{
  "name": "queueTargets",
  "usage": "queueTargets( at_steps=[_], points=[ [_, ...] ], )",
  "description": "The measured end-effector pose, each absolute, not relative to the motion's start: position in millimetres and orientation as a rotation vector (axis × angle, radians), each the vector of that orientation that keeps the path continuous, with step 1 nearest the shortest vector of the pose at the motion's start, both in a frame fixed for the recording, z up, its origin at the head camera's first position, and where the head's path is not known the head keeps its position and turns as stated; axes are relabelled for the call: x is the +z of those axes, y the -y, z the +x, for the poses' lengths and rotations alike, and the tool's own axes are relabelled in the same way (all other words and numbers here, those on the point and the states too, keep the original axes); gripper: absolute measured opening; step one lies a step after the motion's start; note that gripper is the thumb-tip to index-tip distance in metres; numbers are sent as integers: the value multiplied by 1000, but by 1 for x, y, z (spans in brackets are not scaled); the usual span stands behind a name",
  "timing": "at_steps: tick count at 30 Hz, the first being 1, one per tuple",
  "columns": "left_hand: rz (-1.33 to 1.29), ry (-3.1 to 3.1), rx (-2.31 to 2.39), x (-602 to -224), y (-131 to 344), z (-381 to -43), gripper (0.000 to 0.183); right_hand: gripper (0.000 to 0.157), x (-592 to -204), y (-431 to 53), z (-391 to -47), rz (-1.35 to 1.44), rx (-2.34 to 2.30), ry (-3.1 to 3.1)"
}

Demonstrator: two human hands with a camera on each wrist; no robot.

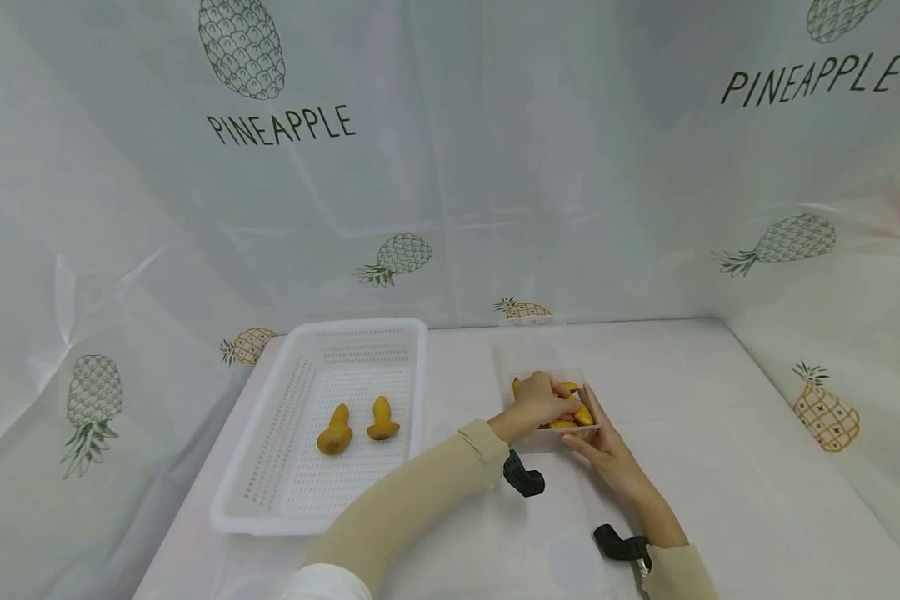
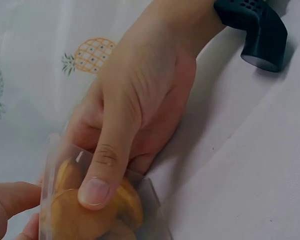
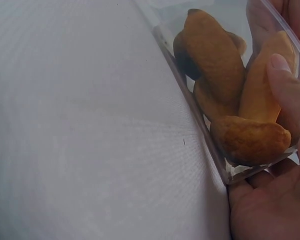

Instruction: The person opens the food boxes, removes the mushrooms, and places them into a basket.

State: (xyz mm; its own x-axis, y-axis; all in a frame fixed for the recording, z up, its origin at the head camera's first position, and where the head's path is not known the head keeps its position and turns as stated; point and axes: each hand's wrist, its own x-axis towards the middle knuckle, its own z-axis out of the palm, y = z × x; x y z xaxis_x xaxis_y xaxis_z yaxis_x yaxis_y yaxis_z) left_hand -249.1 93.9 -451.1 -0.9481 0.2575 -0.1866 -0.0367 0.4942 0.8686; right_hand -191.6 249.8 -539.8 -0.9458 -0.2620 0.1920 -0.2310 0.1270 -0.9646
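Observation:
A small clear plastic box (image 1: 589,431) holds several yellow-brown mushrooms (image 3: 215,55), which lie close together. My right hand (image 1: 611,458) grips the box at its right front corner. In the right wrist view the thumb (image 3: 287,80) presses on the front wall before a mushroom, and the fingers wrap the right wall. My left hand (image 1: 540,400) reaches over the box from the left, its fingers bent down among the mushrooms. In the left wrist view its fingertips (image 2: 20,197) show only at the left edge; whether they pinch a mushroom is hidden.
A white perforated basket (image 1: 270,492) stands on the left of the table, with two mushrooms (image 1: 335,433) in it. The box's clear lid (image 1: 525,346) stands up behind it. Pineapple-print sheeting (image 1: 465,167) hangs around the back and sides. A black device (image 1: 618,543) sits at each wrist.

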Motion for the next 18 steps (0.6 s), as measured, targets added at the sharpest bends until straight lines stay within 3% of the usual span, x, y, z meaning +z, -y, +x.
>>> queueTargets(
  at_steps=[18],
  points=[
    [101, -2530, 1534, -460, -100, -242, 23, 89, -540, -251, -191, -510, -1991, -2326]
  ],
)
